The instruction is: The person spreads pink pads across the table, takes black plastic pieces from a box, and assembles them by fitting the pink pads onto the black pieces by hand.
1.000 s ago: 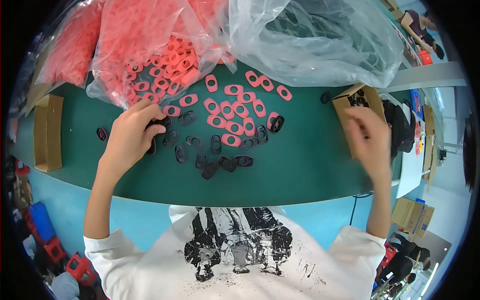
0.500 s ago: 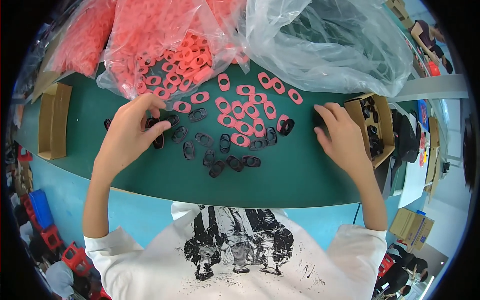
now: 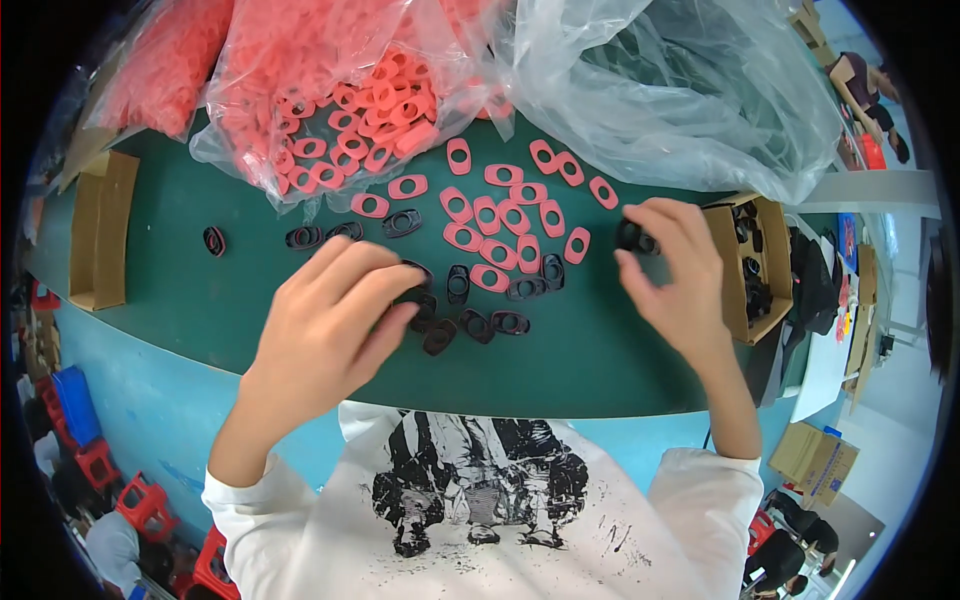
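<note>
My left hand (image 3: 325, 325) is over the near left of the loose black oval frames (image 3: 457, 284). Its thumb and forefinger are apart, with dark frames beside and partly under the fingertips. My right hand (image 3: 682, 270) is at the right, fingers curled round a small black round part (image 3: 629, 236); its exact form is partly hidden. Between the hands lie several flat pink oval rings (image 3: 514, 217), some overlapping. Further left are another black frame (image 3: 304, 237) and a black piece with a reddish edge (image 3: 214, 241).
Clear bags of pink rings (image 3: 330, 120) cover the far left of the green table (image 3: 560, 370). A crumpled clear bag (image 3: 690, 110) lies far right. A cardboard box (image 3: 783, 275) with black parts stands by my right hand; another cardboard box (image 3: 98, 235) is at the left edge.
My left hand has moved right and nearer, leaving black frames behind on the table. My right hand has shifted slightly; the black ring seen against a pink ring is gone from there.
</note>
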Available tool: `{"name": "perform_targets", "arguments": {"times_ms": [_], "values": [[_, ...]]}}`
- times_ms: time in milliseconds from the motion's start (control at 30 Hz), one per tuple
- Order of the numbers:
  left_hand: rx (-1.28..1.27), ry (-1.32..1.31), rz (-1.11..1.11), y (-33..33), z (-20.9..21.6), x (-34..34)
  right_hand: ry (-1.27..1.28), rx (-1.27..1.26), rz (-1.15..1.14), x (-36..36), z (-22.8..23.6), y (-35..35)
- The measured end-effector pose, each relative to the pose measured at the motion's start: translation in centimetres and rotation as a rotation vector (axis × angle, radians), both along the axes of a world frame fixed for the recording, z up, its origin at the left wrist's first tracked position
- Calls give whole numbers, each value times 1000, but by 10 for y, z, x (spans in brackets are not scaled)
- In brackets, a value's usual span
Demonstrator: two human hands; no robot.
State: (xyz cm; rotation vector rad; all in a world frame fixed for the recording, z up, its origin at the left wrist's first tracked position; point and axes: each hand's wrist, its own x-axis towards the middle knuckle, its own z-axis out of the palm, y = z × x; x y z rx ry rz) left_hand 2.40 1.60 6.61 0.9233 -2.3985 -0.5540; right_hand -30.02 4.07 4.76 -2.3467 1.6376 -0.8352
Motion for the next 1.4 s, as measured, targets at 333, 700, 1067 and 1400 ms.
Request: {"name": "perform_targets", "arguments": {"times_ms": [333,700,1067,1400], "values": [[149,176,267,44,-29,24,-50,157,88,19,-19,-3],[122,174,256,42,-35,25,-23,228,99,12,-18,-4],[-51,-57,-147,51,-30,-50,-27,75,-95,-15,1,3],[-181,-226,-254,10,-73,-114,-60,282,-151,-26,-13,16]]}}
